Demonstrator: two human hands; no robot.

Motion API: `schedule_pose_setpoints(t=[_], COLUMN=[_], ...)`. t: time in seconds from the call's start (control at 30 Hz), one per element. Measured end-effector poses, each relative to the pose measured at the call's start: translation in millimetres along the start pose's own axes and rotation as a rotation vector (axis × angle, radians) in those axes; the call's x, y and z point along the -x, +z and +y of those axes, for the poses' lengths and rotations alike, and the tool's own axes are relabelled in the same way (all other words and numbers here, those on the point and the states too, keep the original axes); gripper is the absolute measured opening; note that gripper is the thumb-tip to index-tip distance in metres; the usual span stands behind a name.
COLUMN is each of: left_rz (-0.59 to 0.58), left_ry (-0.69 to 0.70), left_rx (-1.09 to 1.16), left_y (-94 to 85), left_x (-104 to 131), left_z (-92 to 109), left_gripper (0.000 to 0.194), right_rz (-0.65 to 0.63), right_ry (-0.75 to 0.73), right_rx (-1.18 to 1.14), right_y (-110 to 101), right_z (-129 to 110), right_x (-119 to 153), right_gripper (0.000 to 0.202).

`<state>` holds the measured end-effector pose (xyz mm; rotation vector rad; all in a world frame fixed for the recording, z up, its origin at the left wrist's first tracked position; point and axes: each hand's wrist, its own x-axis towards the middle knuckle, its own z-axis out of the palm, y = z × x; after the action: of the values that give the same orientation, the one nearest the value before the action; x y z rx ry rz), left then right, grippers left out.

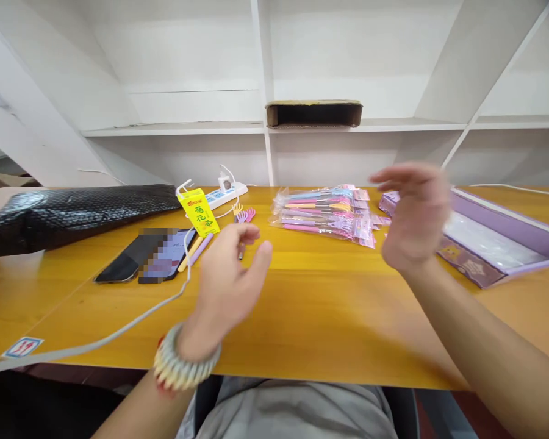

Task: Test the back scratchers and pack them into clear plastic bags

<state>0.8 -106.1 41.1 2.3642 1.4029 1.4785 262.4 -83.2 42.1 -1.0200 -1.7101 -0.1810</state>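
My left hand [231,277] is above the table with its thumb apart from the fingers, and nothing shows in it. Just beyond it lie loose back scratchers [243,213] with orange, purple and pink claw heads, partly hidden by the hand. Yellow and lilac handles [196,251] show to its left. My right hand [418,213] is raised, slightly blurred, fingers stretched leftward, with nothing visible in it. Between the hands, farther back, is a pile of back scratchers in clear plastic bags [324,213]. A purple box [507,244] stands open to the right, clear plastic inside it.
On the left are a yellow drink carton [199,211], a white power strip [226,194], two phones [167,259] [125,259] and a black bubble-wrap package [82,213]. A white cable [132,329] crosses the table's left side. A cardboard box [314,114] sits on the white shelf.
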Motion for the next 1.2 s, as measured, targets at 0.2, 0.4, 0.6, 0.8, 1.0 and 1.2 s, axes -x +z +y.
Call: schedule_pose_setpoints(t=[0.2,0.4,0.6,0.8,1.0,1.2], left_rz=[-0.122,-0.262,-0.517,-0.548,-0.425,-0.332], left_ry=[-0.116,-0.187,-0.342,-0.35,-0.23,-0.271], left_rx=[-0.407,-0.578,-0.616,-0.641,-0.721,-0.829], left_y=[43.8,73.2,79.3,82.4,76.2,60.5], left_x=[-39,-19,-6,-7,-13,-19], left_z=[-63,-101,-113,-109,-108,-108], left_gripper=[0.026,0.053,0.079,0.072,0.054,0.037], right_rz=[-0.299,-0.616,-0.66,-0.668,-0.668,-0.66], right_ry=[0.009,0.098,0.123,0.125,0.123,0.112], right_rx=[0.031,0.104,0.136,0.138,0.126,0.116], right_y=[53,67,68,69,70,69], right_z=[37,42,40,43,44,48], right_x=[39,58,59,61,61,61], right_gripper=[0.034,0.03,0.031,0.03,0.029,0.025])
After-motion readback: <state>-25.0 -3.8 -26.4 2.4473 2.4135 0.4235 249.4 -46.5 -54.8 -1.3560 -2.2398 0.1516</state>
